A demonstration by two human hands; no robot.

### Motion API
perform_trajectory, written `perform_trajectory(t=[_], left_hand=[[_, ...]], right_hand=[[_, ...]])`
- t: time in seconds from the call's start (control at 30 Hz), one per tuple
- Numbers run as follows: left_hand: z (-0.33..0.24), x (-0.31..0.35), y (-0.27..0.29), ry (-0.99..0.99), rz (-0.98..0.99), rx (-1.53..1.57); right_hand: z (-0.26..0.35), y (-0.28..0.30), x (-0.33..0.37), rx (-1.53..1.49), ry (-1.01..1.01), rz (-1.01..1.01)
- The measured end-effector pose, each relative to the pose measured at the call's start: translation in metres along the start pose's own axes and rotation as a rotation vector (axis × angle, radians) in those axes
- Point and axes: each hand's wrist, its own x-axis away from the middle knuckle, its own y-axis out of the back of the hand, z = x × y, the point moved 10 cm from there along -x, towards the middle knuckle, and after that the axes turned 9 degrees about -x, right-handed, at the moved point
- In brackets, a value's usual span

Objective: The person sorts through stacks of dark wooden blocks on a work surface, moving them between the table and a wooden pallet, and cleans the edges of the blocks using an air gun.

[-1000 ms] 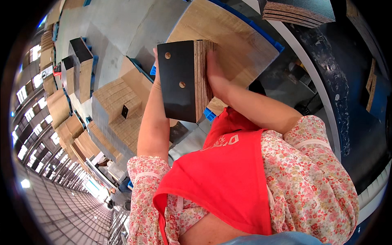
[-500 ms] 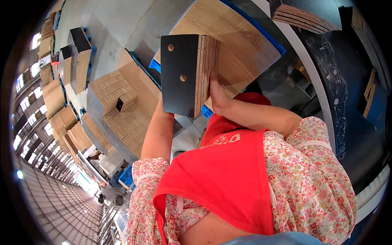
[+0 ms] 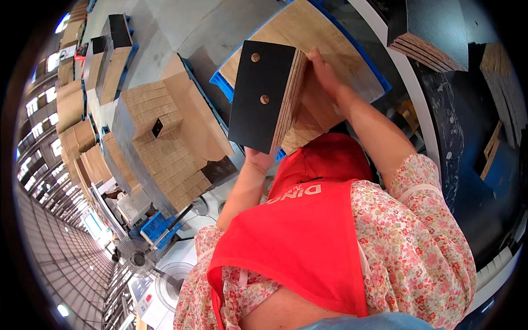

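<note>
A stack of particle boards point(image 3: 262, 91) is held up in front of me, its black top face bearing two round holes and its layered brown edges facing right. My left hand point(image 3: 259, 158) grips the near end from below, with most of its fingers hidden under the boards. At the far right corner, my right hand point(image 3: 325, 74) is against the layered side; part of its fingers is hidden. Below the stack stands a pallet load with a wood-grain top point(image 3: 352, 71) on a blue pallet.
Left of me, a large load of wood-grain boards point(image 3: 159, 143) has one small black piece on it. More board stacks point(image 3: 113, 60) stand farther left. To the right, a dark worktable point(image 3: 467, 181) with a pale rim carries black boards point(image 3: 434, 33). Fans point(image 3: 135, 256) and a blue crate point(image 3: 159, 228) are at lower left.
The stack has shifted right and tilted, its far end leaning rightward. My right hand has slid from the near part of its side up to the far corner. My left hand still supports the near end.
</note>
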Motion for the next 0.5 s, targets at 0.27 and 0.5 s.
perform_trajectory(t=[0.27,0.5], left_hand=[[-0.021,-0.008,-0.012,-0.411,-0.051,-0.939],[-0.052,-0.001,-0.014,-0.500,-0.111,-1.485]], right_hand=[[0.002,0.004,0.000,0.122,-0.070,0.025],[-0.008,0.012,0.068,-0.056,-0.096,0.007]])
